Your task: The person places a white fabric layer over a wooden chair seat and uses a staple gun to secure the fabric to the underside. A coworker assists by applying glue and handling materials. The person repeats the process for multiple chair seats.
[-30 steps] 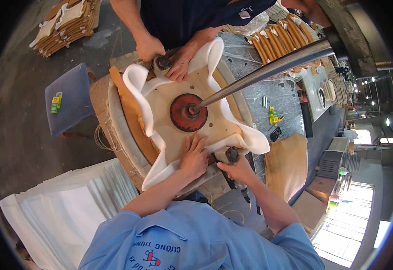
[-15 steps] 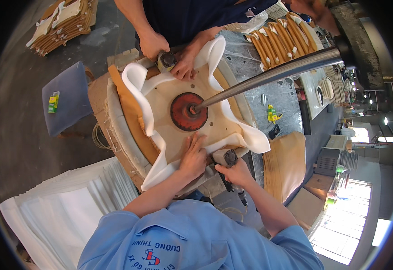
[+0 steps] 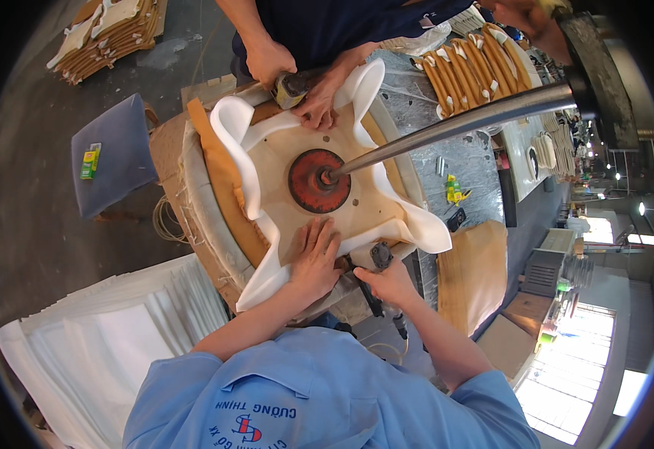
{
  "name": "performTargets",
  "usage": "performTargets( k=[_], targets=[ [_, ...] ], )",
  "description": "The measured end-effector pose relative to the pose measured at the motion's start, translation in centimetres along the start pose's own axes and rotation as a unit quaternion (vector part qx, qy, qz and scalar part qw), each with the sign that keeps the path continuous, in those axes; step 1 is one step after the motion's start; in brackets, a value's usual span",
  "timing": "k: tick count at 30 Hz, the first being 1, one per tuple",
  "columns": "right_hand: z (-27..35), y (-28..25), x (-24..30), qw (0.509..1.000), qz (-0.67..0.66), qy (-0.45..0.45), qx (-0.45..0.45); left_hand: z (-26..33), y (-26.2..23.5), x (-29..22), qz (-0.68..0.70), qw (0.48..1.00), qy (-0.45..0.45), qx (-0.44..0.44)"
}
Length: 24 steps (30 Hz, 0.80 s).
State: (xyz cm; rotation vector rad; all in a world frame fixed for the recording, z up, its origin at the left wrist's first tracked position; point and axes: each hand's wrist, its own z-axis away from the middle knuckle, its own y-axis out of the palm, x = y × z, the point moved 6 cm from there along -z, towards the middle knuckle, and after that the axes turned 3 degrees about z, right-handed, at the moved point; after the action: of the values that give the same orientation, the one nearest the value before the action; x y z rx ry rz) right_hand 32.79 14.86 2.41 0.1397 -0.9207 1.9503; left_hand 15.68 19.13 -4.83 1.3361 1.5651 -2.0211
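Observation:
A pale wooden panel lies on a padded round stand, with white foam curling up around its edges and brown covering material under it. A round red press plate on a metal rod bears on the panel's middle. My left hand lies with fingers stretched over the panel's near edge and foam. My right hand is wrapped round an air staple gun at the near right edge. Its nose is hidden.
Across the stand, a co-worker's hand grips another staple gun; their other hand presses the panel. White foam sheets are stacked at left, near a stool bearing a small box. Brown sheets lie at right.
My left hand has slid slightly left and down along the near edge. My right hand and staple gun have barely moved. The co-worker's staple gun has tilted and shifted right.

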Motion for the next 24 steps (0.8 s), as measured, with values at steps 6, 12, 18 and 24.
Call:
performTargets(
  k=[6,12,18,24],
  targets=[
    [1.2,0.6,0.1,0.999,-0.03,-0.009,0.014,0.0,-0.2,0.1,-0.042,0.998,-0.03,0.025],
    [0.6,1.5,-0.1,0.995,0.028,-0.085,-0.036,0.3,-0.6,-0.2,-0.033,0.999,-0.017,0.019],
    [1.2,1.3,-0.4,0.998,-0.053,-0.006,0.021,0.3,-1.2,0.8,-0.002,1.0,0.025,0.012],
    [1.9,2.3,-0.2,0.999,0.034,-0.033,0.021,0.2,-1.5,1.0,0.044,0.998,0.043,0.011]
  ],
)
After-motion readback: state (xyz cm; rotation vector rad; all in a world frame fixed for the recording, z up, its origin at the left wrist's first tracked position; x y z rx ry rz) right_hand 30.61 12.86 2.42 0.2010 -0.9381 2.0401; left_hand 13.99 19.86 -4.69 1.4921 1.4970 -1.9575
